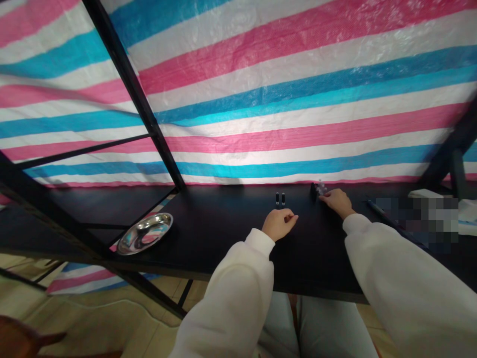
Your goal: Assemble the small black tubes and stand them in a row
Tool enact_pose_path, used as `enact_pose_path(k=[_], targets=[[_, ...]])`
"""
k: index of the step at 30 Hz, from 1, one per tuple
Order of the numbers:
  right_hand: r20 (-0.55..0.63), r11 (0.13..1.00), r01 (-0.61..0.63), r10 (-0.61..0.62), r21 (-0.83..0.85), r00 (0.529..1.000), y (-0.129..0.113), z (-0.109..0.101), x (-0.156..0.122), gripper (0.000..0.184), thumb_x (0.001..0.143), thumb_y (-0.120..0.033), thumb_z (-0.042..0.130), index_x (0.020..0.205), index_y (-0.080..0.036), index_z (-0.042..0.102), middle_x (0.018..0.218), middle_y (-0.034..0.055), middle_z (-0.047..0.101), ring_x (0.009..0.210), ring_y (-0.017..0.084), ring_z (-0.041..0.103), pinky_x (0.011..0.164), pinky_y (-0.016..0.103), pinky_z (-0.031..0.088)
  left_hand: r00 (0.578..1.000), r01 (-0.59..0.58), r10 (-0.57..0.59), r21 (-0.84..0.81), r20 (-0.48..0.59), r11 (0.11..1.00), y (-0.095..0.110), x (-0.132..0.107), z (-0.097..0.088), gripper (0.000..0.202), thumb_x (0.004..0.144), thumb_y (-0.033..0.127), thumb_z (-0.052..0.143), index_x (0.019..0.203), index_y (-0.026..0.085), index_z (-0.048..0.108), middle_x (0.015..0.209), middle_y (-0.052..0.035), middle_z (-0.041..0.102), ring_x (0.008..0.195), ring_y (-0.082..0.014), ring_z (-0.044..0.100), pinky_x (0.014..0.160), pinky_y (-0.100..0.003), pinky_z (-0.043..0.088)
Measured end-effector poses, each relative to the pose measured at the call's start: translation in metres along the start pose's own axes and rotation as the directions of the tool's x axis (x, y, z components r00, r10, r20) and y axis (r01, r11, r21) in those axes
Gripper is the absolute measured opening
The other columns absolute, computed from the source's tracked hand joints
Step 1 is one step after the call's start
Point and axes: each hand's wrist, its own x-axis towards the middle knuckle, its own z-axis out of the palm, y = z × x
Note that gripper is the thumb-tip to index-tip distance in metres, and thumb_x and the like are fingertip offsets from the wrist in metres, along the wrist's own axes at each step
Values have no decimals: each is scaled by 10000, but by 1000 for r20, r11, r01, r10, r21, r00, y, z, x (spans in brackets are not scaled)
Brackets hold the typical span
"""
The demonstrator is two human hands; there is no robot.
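My left hand (278, 223) rests on the black table (223, 233) with its fingers curled into a loose fist; whatever is inside it is hidden. Just beyond it, two small dark upright cylinders (280, 199) stand side by side. My right hand (337, 201) lies further right with its fingertips pinched on a small dark object with clear bits (316, 190) near the back of the table. Both arms wear white sleeves.
A shiny metal dish (145, 232) sits at the table's left front corner. Black frame bars (137, 99) rise on the left. A dark pen-like item (376, 208) and papers (425, 194) lie at right. A striped tarp (298, 99) hangs behind.
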Motion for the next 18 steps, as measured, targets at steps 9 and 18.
enact_pose_path(k=[9, 18], targets=[[2, 999, -32, 32, 17, 999, 0, -1, 2, 385, 695, -442, 589, 956, -180, 695, 949, 125, 671, 916, 276, 618, 712, 312, 466, 1000, 10, -10, 1, 4, 1000, 2, -1, -3, 302, 805, 377, 469, 656, 156, 610, 611, -9, 614, 571, -99, 540, 588, -199, 412], [9, 999, 35, -35, -4, 999, 5, 0, 7, 360, 681, -411, 616, 915, -152, 704, 886, 114, 678, 872, 269, 630, 694, 300, 468, 1000, 0, 0, -2, 8, 1000, 3, -1, -3, 297, 803, 371, 469, 648, 158, 606, 610, -9, 610, 577, -103, 539, 583, -202, 412]])
